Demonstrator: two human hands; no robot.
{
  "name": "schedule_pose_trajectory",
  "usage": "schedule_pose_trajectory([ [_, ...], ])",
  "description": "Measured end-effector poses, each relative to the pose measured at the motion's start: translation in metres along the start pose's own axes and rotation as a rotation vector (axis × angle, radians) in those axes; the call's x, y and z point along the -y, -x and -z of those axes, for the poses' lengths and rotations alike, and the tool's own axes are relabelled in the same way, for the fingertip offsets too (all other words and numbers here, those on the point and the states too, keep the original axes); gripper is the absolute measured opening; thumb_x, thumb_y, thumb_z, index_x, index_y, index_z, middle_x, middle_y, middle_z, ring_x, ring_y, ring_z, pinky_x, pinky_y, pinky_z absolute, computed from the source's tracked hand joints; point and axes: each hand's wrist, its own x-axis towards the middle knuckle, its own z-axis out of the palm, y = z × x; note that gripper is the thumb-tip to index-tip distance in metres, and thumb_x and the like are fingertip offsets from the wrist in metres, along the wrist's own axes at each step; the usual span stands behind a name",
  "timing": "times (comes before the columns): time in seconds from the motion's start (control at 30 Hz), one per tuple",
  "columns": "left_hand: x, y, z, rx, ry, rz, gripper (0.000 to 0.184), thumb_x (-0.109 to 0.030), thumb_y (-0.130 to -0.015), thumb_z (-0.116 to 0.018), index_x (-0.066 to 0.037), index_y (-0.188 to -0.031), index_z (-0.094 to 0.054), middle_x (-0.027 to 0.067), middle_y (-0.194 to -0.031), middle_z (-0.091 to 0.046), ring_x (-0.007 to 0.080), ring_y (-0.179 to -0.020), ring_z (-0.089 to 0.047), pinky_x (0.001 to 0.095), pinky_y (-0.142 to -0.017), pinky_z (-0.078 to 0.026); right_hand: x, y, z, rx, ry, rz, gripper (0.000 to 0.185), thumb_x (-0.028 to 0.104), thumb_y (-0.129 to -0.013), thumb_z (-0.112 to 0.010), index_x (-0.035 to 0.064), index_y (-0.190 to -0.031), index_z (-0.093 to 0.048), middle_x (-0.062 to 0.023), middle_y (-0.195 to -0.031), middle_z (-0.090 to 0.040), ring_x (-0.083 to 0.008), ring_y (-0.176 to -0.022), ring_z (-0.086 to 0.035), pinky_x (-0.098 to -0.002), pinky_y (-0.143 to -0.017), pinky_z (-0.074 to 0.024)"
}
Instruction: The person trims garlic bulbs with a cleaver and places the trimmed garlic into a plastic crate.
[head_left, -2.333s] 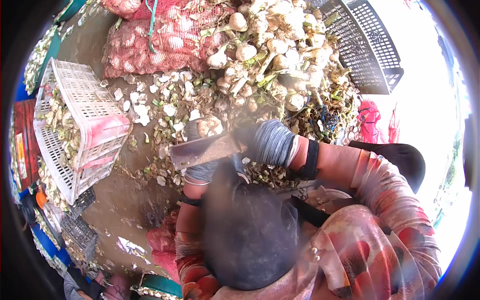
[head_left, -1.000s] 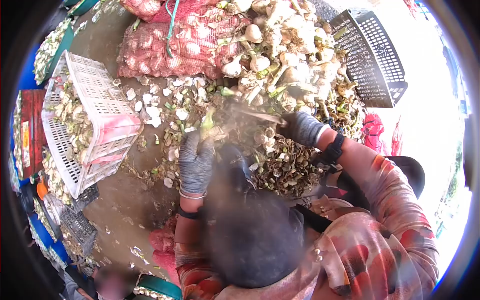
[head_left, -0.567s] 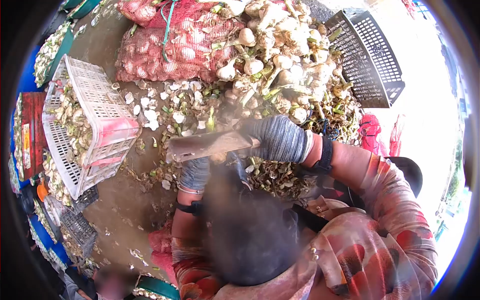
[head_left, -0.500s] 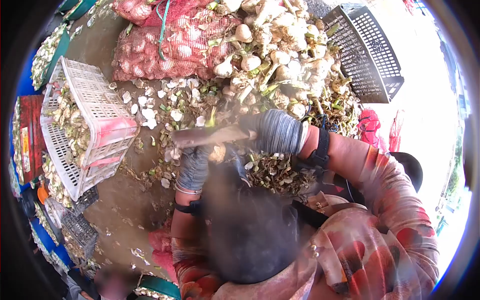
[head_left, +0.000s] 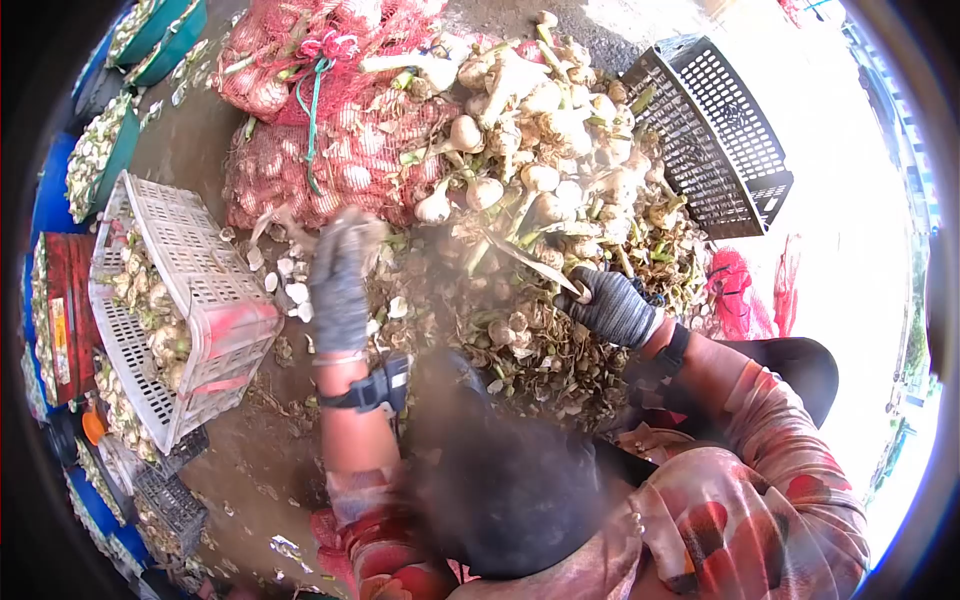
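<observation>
Right hand (head_left: 612, 308): is gripping a knife (head_left: 537, 264) by the handle end, the gloved fingers curling closely around it.
Left hand (head_left: 340, 282): is hanging out to the left, its glove blurring; something pale is showing by the fingertips, but I cannot tell whether the hand is holding it or how wide the fingers are spreading.
Knife axis: is slanting from the right hand forward and to the left, the far end pointing toward the lower edge of the garlic heap.
Garlic heap (head_left: 560, 130): is lying ahead of the right hand, and ahead and to the right of the left hand, with stems sticking out at many angles.
Nearest bulb: a pale bulb (head_left: 433, 207) is sitting at the heap's left edge, between the two hands; the left hand is appearing nearer to it.
Heap's right part: is lying nearer to the right hand.
Left side: a white crate (head_left: 238, 325) is standing near the left hand, and a red mesh sack (head_left: 350, 150) is lying just ahead of it.
Below the knife: dry trimmings (head_left: 560, 365) are covering the ground.
</observation>
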Motion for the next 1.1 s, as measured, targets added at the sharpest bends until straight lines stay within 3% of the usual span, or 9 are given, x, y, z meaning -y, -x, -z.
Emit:
schedule_pose_trajectory([
  [0.17, 0.092, -0.06, -0.094, -0.06, -1.005, -0.217, 0.044, -0.03, -0.083, -0.066, -0.002, -0.117, -0.061, 0.0231, -0.119, -0.058, 0.0437, -0.108, -0.056, 0.0474, -0.091, -0.047, -0.013, -0.002, 0.007, -0.023, -0.033, 0.042, 0.039, 0.039, -0.086, -0.066, 0.0038, -0.104, -0.062, -0.0229, -0.082, -0.065, -0.0403, -0.08, -0.064, -0.0467, -0.07, -0.0503],
  [0.27, 0.119, -0.057, -0.097, -0.15, -1.088, -0.096, 0.038, -0.028, -0.084, -0.066, -0.001, -0.11, -0.064, 0.0204, -0.108, -0.063, 0.0356, -0.097, -0.061, 0.0411, -0.086, -0.049, -0.015, -0.004, 0.009, -0.023, -0.028, 0.033, 0.041, 0.04, -0.086, -0.066, 0.004, -0.105, -0.062, -0.0229, -0.084, -0.065, -0.0407, -0.082, -0.064, -0.0471, -0.072, -0.0505],
  [0.33, 0.127, -0.046, -0.08, 0.03, -0.345, 0.414, 0.031, -0.025, -0.086, -0.066, -0.001, -0.105, -0.066, 0.0122, -0.094, -0.067, 0.0232, -0.084, -0.061, 0.034, -0.079, -0.048, -0.007, -0.005, 0.008, 0.024, 0.048, -0.004, 0.04, 0.04, -0.087, -0.065, 0.0051, -0.107, -0.062, -0.0221, -0.084, -0.065, -0.0405, -0.082, -0.064, -0.0467, -0.073, -0.051],
  [0.47, 0.109, 0.012, -0.048, 0.007, -0.025, 0.471, 0.018, -0.014, -0.092, -0.058, -0.003, -0.104, -0.067, 0.0027, -0.089, -0.066, 0.0139, -0.08, -0.057, 0.0302, -0.077, -0.047, 0.007, -0.014, -0.007, 0.091, 0.122, 0.121, 0.036, 0.04, -0.087, -0.065, 0.0087, -0.103, -0.059, -0.0195, -0.08, -0.065, -0.0395, -0.078, -0.064, -0.0473, -0.066, -0.0503],
  [0.6, 0.112, 0.058, -0.021, 0.092, -0.3, 0.045, 0.018, -0.016, -0.094, -0.059, -0.003, -0.104, -0.066, 0.0039, -0.093, -0.065, 0.0146, -0.085, -0.058, 0.0301, -0.078, -0.048, 0.057, -0.027, -0.022, 0.004, 0.092, 0.425, 0.027, 0.03, -0.082, -0.065, 0.0089, -0.098, -0.058, -0.0183, -0.08, -0.065, -0.0397, -0.077, -0.064, -0.048, -0.066, -0.0504],
  [0.73, 0.045, 0.092, -0.005, 0.061, -0.038, 0.495, 0.02, -0.018, -0.092, -0.064, -0.001, -0.102, -0.065, 0.0048, -0.092, -0.065, 0.013, -0.084, -0.06, 0.0279, -0.076, -0.049, 0.032, -0.044, -0.047, 0.222, 0.24, 0.167, 0.031, 0.031, -0.086, -0.06, 0.0095, -0.108, -0.06, -0.0172, -0.082, -0.067, -0.0388, -0.078, -0.066, -0.046, -0.069, -0.0522],
  [0.9, 0.058, 0.106, 0.013, 0.154, -0.216, 0.294, 0.021, -0.017, -0.091, -0.066, 0.0, -0.102, -0.063, 0.0049, -0.096, -0.064, 0.0106, -0.082, -0.057, 0.0256, -0.075, -0.049, 0.061, -0.021, -0.032, 0.304, -0.001, 0.033, 0.058, 0.048, -0.083, -0.069, 0.0063, -0.122, -0.057, -0.0237, -0.094, -0.066, -0.0365, -0.091, -0.066, -0.0409, -0.08, -0.0502],
  [0.97, 0.03, 0.102, -0.004, 0.268, -0.225, 0.278, 0.04, -0.023, -0.089, -0.068, 0.001, -0.119, -0.056, 0.0069, -0.109, -0.062, 0.0124, -0.095, -0.059, 0.0281, -0.082, -0.051, 0.085, -0.034, -0.054, 0.103, -0.388, 0.376, 0.058, 0.053, -0.08, -0.07, 0.0027, -0.108, -0.061, -0.0228, -0.087, -0.066, -0.0371, -0.087, -0.065, -0.0421, -0.076, -0.0502],
  [1.1, 0.011, 0.111, 0.011, 0.241, 0.093, 0.293, 0.066, -0.034, -0.084, -0.073, -0.002, -0.134, -0.044, 0.0083, -0.122, -0.056, 0.0149, -0.106, -0.056, 0.0301, -0.089, -0.049, 0.131, -0.045, -0.045, 0.27, -0.384, 0.039, 0.052, 0.051, -0.084, -0.068, 0.0013, -0.098, -0.063, -0.0162, -0.077, -0.065, -0.0287, -0.077, -0.066, -0.0389, -0.069, -0.0507],
])
